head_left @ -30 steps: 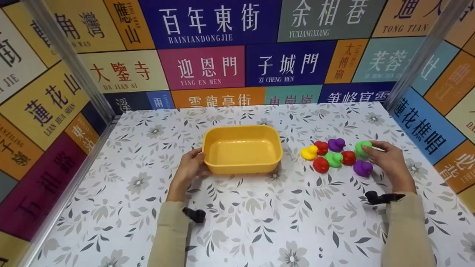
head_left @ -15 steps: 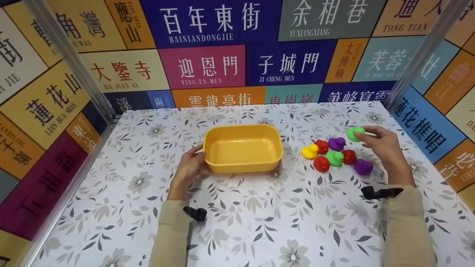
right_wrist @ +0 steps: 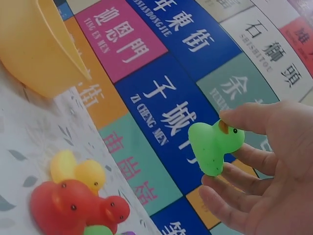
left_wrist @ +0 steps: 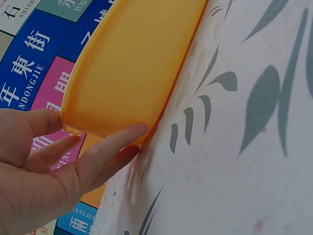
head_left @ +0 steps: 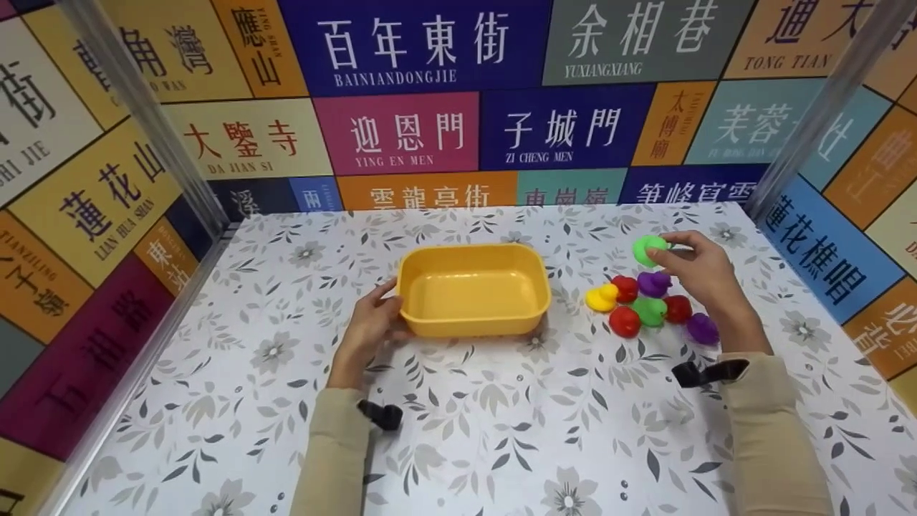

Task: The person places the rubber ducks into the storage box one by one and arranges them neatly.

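My right hand (head_left: 706,272) pinches a green rubber duck (head_left: 647,251) between thumb and fingers, lifted above the back of a cluster of ducks. In the right wrist view the same green duck (right_wrist: 208,144) shows its orange beak and a dark eye. My left hand (head_left: 370,319) rests at the left end of a yellow plastic tub (head_left: 473,327). Seen from the left wrist, the fingers (left_wrist: 115,147) lie extended against the tub's wall (left_wrist: 127,73), with the thumb near its rim. Nothing lies inside the tub.
Right of the tub sit a yellow duck (head_left: 602,297), several red ducks (head_left: 625,322), another green duck (head_left: 650,312) and purple ducks (head_left: 702,330). They stand on a table (head_left: 466,444) with a floral cover. Lettered panels (head_left: 559,129) enclose the back and sides.
My right hand has lifted the green duck from the right edge of the cluster and carried it left, toward the tub. The left hand stays at the tub.
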The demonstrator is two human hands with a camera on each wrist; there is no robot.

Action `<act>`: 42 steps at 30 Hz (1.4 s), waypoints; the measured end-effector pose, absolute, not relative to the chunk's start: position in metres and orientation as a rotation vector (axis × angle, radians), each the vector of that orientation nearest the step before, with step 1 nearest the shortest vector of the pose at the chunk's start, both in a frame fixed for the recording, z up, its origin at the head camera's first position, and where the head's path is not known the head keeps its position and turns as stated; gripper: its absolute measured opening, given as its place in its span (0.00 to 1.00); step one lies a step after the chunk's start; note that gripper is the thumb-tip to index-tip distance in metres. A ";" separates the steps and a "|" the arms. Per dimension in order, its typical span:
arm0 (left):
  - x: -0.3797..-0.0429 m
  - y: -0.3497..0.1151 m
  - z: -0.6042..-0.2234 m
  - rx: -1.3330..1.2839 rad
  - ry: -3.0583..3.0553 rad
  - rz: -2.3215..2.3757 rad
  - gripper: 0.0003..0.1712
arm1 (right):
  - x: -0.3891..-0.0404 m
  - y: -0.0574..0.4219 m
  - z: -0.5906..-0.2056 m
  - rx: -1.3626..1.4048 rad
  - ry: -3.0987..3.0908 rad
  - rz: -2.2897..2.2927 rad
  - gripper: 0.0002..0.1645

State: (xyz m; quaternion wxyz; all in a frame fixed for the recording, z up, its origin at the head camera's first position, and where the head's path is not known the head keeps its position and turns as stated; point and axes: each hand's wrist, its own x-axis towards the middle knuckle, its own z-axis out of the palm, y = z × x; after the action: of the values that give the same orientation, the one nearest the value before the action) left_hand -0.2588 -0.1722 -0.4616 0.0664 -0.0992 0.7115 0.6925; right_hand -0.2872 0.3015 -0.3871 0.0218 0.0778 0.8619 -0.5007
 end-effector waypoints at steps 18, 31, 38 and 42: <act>-0.262 -0.173 -0.463 -0.354 2.177 1.986 0.31 | -0.302 0.223 -0.357 0.047 2.607 -1.324 0.46; -0.261 -0.172 -0.462 -0.286 2.117 2.085 0.32 | -0.314 0.173 -0.366 -0.061 2.470 -1.528 0.34; -0.261 -0.174 -0.461 -0.323 2.122 2.060 0.32 | -0.326 0.152 -0.373 -0.082 2.445 -1.491 0.32; -0.260 -0.174 -0.461 -0.321 2.129 2.046 0.32 | -0.330 0.138 -0.378 -0.100 2.435 -1.486 0.29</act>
State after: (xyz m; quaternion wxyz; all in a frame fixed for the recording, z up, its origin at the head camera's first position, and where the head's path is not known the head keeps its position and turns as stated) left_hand -0.2598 -0.1742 -0.4608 0.0854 -0.1076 0.7142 0.6863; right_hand -0.3304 0.1381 -0.3783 0.1432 -0.0348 0.8443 -0.5152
